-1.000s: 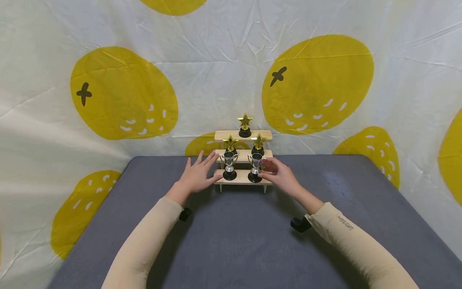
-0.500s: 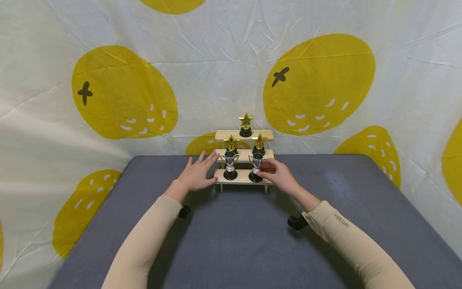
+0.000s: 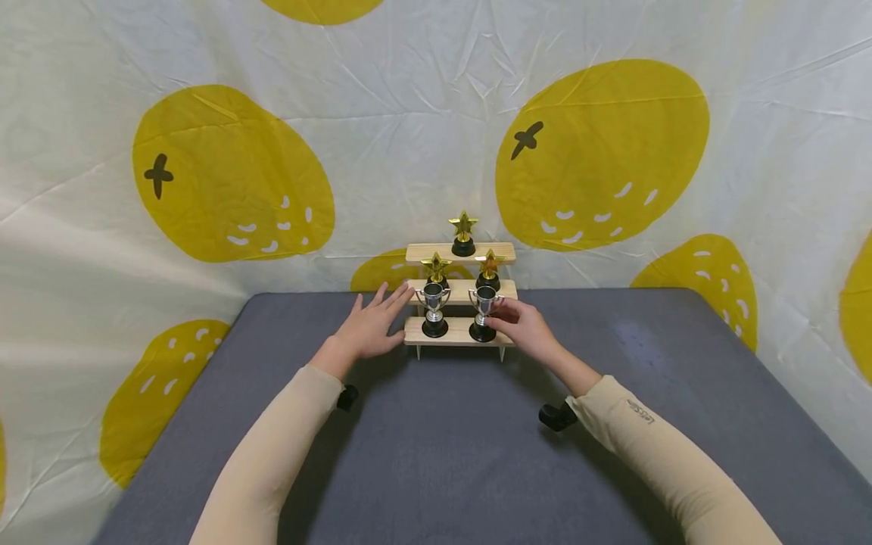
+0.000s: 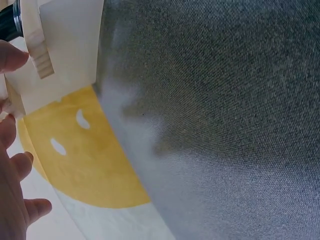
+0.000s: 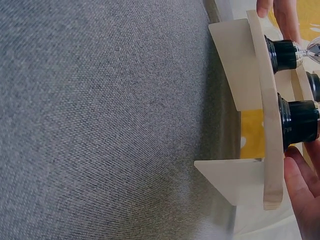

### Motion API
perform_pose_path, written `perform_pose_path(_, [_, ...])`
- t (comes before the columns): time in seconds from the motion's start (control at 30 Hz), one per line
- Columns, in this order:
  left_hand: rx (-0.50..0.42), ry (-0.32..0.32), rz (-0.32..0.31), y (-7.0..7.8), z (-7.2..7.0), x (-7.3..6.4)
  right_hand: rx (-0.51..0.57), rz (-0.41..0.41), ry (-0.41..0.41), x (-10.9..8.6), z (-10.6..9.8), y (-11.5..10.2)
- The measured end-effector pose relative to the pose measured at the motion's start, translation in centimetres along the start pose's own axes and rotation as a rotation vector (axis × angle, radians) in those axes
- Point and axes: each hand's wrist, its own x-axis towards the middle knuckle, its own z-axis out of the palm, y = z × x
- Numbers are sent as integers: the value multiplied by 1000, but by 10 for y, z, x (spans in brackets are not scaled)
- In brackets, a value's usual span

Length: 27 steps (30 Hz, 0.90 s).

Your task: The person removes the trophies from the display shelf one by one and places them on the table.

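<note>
A three-tier wooden display stand [image 3: 455,333] is at the back of the table. On its lowest tier stand two silver trophy cups with black bases, one left [image 3: 433,300] and one right [image 3: 485,303]. My right hand [image 3: 531,331] pinches the right trophy cup, thumb in front and fingers behind; in the right wrist view the thumb is right beside its black base [image 5: 301,120]. With fingers spread, my left hand [image 3: 368,330] has its fingertips at the stand's left side, by the middle tier. The left wrist view shows those fingers [image 4: 11,172] beside the stand's pale side panel [image 4: 70,45].
Two gold star trophies, left [image 3: 436,266] and right [image 3: 489,265], stand on the middle tier, partly behind the cups. Another gold star trophy [image 3: 463,231] is on the top tier. A grey cloth-covered table [image 3: 443,454] spreads in front, and a patterned white curtain [image 3: 422,151] hangs behind.
My right thumb has shifted slightly up and left along the right trophy cup. My left thumb has drawn back a little from the lowest tier. The trophies stay in place.
</note>
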Motion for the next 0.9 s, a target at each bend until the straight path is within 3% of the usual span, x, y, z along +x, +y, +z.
perform_pose_path(0.33, [-14, -7, 16, -2, -2, 0, 37, 35, 5, 5, 2, 6])
perform_pose_path(0.6, [-15, -8, 30, -3, -4, 0, 46, 95, -37, 6, 4, 2])
perform_pose_path(0.9, [-23, -8, 28, -2, -4, -2, 81, 62, 13, 6, 6, 0])
